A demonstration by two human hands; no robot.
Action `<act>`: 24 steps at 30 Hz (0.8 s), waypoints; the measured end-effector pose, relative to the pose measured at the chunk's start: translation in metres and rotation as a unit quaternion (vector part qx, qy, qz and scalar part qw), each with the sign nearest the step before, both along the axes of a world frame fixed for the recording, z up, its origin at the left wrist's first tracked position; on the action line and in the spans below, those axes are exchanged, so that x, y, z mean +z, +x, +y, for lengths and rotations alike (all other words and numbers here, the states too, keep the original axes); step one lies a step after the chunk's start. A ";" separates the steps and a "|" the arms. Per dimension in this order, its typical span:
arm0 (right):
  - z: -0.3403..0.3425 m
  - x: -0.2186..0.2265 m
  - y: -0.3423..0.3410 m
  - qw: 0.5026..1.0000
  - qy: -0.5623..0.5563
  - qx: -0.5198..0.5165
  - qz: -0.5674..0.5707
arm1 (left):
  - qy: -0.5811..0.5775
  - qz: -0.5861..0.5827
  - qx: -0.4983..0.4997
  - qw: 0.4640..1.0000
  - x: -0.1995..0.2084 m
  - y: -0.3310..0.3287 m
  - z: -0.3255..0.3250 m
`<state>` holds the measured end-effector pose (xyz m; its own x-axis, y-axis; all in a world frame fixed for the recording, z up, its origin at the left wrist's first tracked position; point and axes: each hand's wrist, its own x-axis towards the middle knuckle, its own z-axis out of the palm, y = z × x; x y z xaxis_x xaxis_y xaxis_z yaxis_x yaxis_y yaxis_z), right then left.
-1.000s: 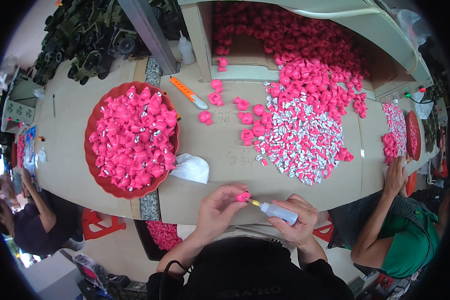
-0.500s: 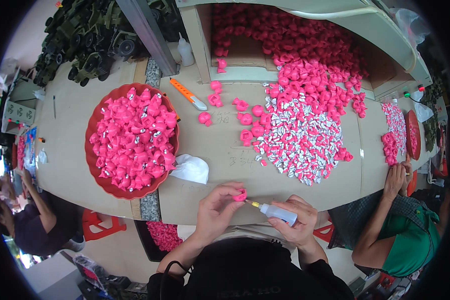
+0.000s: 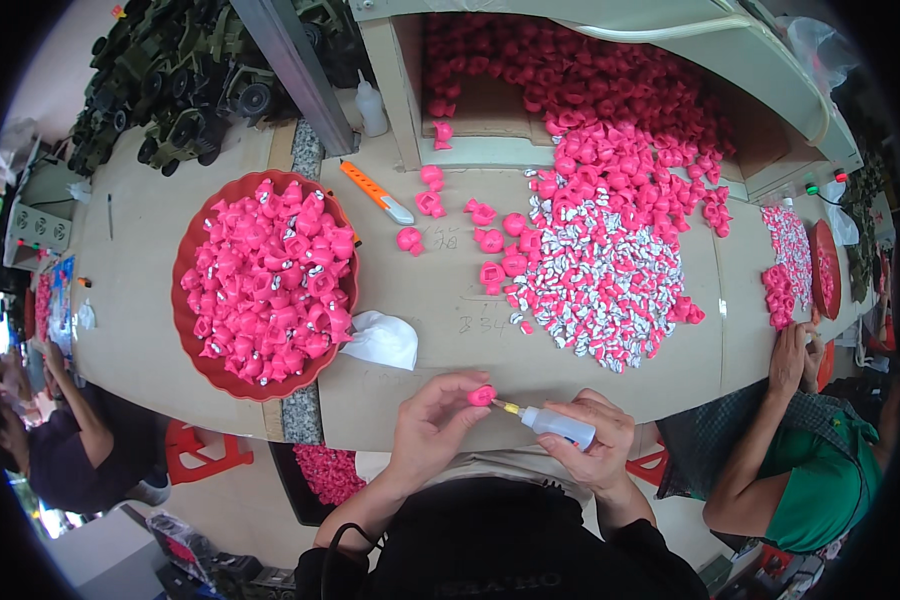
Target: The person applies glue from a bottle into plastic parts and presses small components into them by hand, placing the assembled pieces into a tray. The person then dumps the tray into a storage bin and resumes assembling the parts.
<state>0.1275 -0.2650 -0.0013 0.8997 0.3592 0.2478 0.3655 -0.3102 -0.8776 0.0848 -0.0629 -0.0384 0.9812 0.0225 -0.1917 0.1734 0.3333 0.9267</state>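
The left hand (image 3: 430,422) pinches a small pink piece (image 3: 481,395) between its fingertips; just right, a squeeze bottle's (image 3: 558,427) yellow nozzle (image 3: 511,408) points at it, long axis slanting down rightward into the gripping right hand (image 3: 602,440). Beyond the left hand, handwriting (image 3: 482,323) marks the tabletop (image 3: 410,290); any bottle print is too small to read.

Lots of pink, beige-grey tbl (image 3: 390,300).
Held pc (image 3: 481,396) pink; btl (image 3: 562,427) translucent w/ yellow neck; bowl (image 3: 183,310) orange-red; bowl pcs (image 3: 270,280) pink w/ wht spots; small bits (image 3: 605,290) pink/wht mix; knife (image 3: 372,190) orange w/ grey end; cloth (image 3: 383,340) wht.
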 end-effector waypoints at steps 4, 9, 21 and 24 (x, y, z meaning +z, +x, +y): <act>0.001 0.000 0.000 1.000 0.009 0.002 -0.005 | 0.007 0.013 -0.014 1.000 0.003 0.000 0.000; -0.002 -0.002 -0.001 1.000 0.003 -0.003 0.015 | 0.014 0.018 -0.012 1.000 0.003 -0.001 -0.001; 0.031 -0.032 0.016 0.997 0.034 -0.023 0.059 | -0.013 0.061 -0.013 0.998 0.005 -0.014 0.007; 0.045 -0.031 0.017 0.998 0.023 -0.018 0.048 | -0.013 0.079 -0.007 0.997 0.007 -0.015 0.008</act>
